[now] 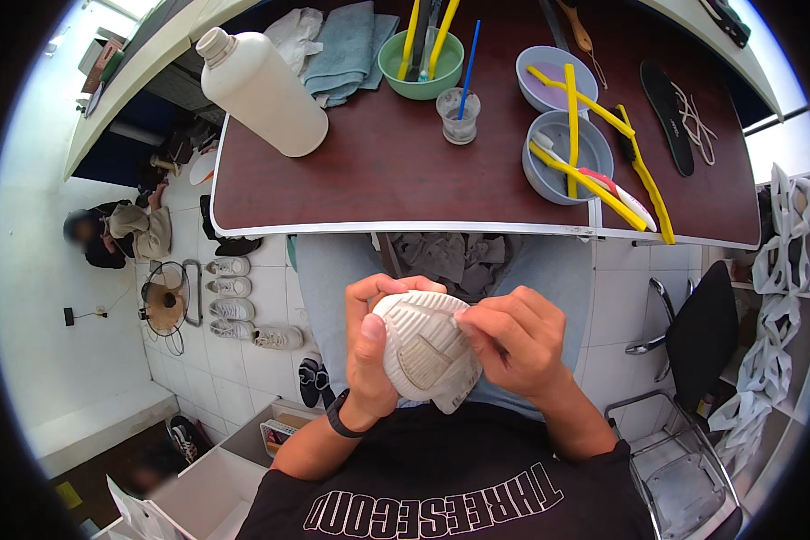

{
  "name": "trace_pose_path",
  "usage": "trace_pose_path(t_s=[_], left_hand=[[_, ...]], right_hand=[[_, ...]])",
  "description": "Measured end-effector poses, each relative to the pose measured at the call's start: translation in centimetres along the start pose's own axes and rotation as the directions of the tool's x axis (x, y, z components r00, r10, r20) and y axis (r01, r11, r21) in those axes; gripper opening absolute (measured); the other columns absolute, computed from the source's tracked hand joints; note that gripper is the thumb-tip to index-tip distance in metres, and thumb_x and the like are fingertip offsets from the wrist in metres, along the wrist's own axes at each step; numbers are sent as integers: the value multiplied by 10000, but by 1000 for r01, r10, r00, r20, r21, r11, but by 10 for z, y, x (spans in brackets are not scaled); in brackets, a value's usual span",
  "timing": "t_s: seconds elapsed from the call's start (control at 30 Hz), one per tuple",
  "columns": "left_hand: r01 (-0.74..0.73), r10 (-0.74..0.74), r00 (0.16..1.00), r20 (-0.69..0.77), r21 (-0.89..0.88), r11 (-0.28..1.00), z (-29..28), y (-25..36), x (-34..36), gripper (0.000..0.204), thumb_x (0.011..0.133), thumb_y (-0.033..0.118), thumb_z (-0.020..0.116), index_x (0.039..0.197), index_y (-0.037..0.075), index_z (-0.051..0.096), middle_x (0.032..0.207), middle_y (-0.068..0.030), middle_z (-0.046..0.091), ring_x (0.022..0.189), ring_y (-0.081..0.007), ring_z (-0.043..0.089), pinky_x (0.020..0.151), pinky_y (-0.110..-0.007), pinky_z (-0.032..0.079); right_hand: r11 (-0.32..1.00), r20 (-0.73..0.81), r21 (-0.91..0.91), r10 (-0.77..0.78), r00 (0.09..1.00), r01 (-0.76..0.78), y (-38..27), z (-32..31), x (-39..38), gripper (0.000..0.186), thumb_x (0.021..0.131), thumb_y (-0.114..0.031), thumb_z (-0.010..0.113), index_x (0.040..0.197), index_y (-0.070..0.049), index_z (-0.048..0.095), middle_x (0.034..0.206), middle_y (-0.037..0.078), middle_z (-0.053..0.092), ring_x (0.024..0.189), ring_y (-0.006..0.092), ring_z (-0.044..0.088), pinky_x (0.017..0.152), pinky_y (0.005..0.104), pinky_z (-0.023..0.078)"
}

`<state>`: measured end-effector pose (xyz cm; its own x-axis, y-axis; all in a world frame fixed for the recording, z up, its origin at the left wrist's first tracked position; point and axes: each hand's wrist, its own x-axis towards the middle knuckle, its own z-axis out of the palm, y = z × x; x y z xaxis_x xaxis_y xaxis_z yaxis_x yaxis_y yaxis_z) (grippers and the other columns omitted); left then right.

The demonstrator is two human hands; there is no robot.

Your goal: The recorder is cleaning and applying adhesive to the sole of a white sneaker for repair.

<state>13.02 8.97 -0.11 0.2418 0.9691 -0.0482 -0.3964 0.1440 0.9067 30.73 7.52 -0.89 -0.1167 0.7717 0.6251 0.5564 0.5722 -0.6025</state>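
Observation:
Above my lap, a white shoe (423, 346) is tilted so that its ribbed sole faces me. My left hand (369, 333) is wrapped around its left side, thumb on the near edge and fingers behind. At the shoe's right edge, my right hand (517, 337) has thumb and fingertips pinched together against the sole. Whatever lies between those fingertips is too small or hidden to make out. The shoe's upper is mostly turned away from view.
Ahead, a dark red table (378, 189) carries a white bottle (265, 94), a green bowl (420, 67), a small cup (459, 117), yellow-handled brushes (573, 126) across a grey bowl (567, 157), and an insole (666, 117). White shoes (231, 309) and a fan stand left; a chair (706, 333) stands right.

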Motion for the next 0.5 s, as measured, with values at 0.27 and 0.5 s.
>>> trace_pose_path(t_s=[0.27, 0.5], left_hand=[[-5, 5, 1000, 9, -18, 1000, -5, 3, 0, 467, 1031, 456, 412, 1261, 52, 368, 1210, -286, 540, 1071, -302, 603, 922, -441, 522], [-6, 5, 1000, -22, -52, 999, -7, 3, -1, 471, 1030, 466, 412, 1256, 55, 378, 1200, -287, 546, 1054, -304, 610, 913, -443, 529]], right_hand=[[1000, -7, -22, 17, 1000, -18, 2, 1, 1, 268, 687, -2, 762, 930, -81, 679, 791, 35, 662, 579, 189, 566, 513, 313, 434], [995, -38, 68, 74, 997, -71, -4, 2, -3, 222, 721, -18, 774, 914, -74, 679, 780, 33, 662, 584, 191, 573, 511, 315, 436]])
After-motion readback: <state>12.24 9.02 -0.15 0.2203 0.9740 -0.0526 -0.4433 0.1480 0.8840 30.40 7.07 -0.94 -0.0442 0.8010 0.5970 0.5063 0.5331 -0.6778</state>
